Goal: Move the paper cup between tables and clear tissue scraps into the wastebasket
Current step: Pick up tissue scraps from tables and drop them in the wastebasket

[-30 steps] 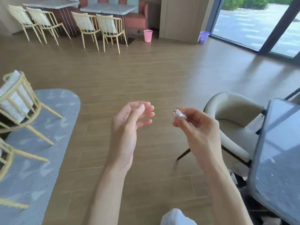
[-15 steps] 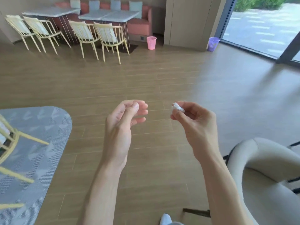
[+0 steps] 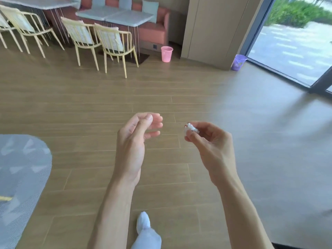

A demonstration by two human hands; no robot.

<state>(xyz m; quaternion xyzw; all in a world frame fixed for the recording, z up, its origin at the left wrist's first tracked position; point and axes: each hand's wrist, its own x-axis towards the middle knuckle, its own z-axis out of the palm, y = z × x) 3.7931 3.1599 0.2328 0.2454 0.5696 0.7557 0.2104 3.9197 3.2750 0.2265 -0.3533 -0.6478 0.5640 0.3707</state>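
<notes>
Hidden, cropped and blurred parts

The tissue scrap is mostly buried in the right hand (only a crumpled white end shows). The purple wastebasket holds something too blurred to identify. The grey rug runs off the left edge, and the person's leg off the bottom.

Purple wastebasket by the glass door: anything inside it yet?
Through the purple wastebasket's mesh wall, a pale patch shows low inside, possibly scraps; it is too blurred to confirm, and the bottom is hidden.

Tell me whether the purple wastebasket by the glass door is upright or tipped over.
Upright. The purple wastebasket stands on its base on the floor, open rim facing up, beside the wall corner.
</notes>
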